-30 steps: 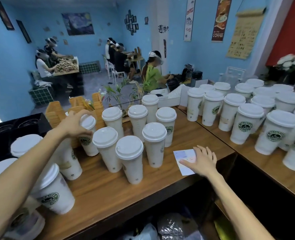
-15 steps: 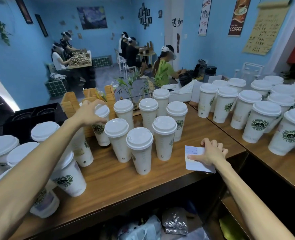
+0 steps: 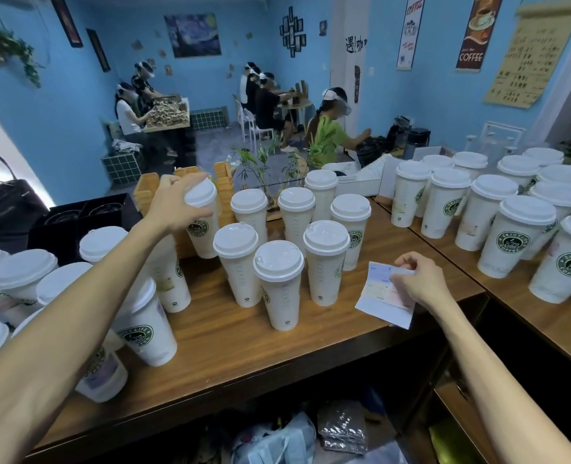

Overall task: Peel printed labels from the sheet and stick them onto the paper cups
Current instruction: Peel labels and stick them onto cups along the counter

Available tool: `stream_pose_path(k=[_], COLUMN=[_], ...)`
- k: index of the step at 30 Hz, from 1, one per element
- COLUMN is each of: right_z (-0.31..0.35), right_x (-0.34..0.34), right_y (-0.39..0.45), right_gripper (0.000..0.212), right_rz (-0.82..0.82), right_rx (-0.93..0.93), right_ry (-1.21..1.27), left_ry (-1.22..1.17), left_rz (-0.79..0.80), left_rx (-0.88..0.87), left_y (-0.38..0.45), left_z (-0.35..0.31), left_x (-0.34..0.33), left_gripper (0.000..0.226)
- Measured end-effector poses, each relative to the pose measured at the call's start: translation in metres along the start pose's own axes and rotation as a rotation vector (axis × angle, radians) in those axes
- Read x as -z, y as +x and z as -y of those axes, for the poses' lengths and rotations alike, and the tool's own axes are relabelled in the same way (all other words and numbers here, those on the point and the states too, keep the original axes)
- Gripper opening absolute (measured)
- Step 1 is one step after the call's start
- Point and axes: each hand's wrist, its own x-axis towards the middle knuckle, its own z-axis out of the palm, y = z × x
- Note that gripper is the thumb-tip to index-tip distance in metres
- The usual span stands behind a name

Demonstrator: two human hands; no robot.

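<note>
Bottom of frame: both forearms come in from the lower corners over a wooden counter (image 3: 210, 346).

Lower right: the right hand (image 3: 418, 283) pinches a label sheet (image 3: 383, 296) between thumb and curled fingers. The sheet is tilted, its lower edge hanging past the counter's front edge. Print on it is too small to read.

Centre: a cluster of lidded paper cups (image 3: 279, 283) stands upright on the counter, just left of the sheet, some touching each other. Green round logos face various ways.

Lower left: more lidded cups (image 3: 147, 326) crowd beside the left forearm, partly hidden by it.

Centre left: the left hand (image 3: 173, 205) grips one cup (image 3: 202, 222) by its lid and upper rim, fingers curled around the top. That cup is tilted, leaning away from the upright ones; can't tell whether its base touches the counter.

Right side: a second counter (image 3: 511, 296) at an angle carries another dense group of lidded cups (image 3: 505, 239).

Behind the held cup: wooden holders (image 3: 147, 192) and a small green plant (image 3: 260, 169).

Far, upper frame: blue walls, a coffee poster (image 3: 475, 31), several people seated at tables.
</note>
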Motion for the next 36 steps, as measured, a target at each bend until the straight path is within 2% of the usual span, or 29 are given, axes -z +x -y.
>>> stream_pose_path(k=[5, 13, 17, 20, 26, 32, 36], right_z=[0.044, 0.147, 0.204, 0.24, 0.276, 0.272, 0.256], right_x=[0.036, 0.095, 0.109, 0.106, 0.071, 0.013, -0.024], right_y=[-0.002, -0.003, -0.014, -0.028, -0.066, -0.11, -0.129], right_gripper=[0.014, 0.014, 0.012, 0.003, 0.005, 0.006, 0.01], right_rz=[-0.088, -0.317, -0.359, -0.295, -0.079, 0.247, 0.398], right_rx=[0.138, 0.513, 0.642, 0.707, 0.784, 0.706, 0.663], right_ry=[0.101, 0.096, 0.239, 0.411, 0.637, 0.804, 0.794], left_ry=[-0.017, -0.149, -0.226, -0.322, -0.593, -0.793, -0.87], left_rz=[-0.088, -0.283, -0.375, -0.395, -0.298, -0.182, -0.21], left_rx=[-0.042, -0.206, -0.292, -0.323, -0.334, -0.207, -0.136], left_y=[-0.005, -0.004, -0.014, -0.03, -0.084, -0.149, -0.185], left_z=[-0.022, -0.071, -0.102, -0.12, -0.13, -0.104, -0.081], left_x=[0.019, 0.076, 0.11, 0.135, 0.16, 0.145, 0.118], left_gripper=[0.08, 0.073, 0.069, 0.071, 0.076, 0.06, 0.066])
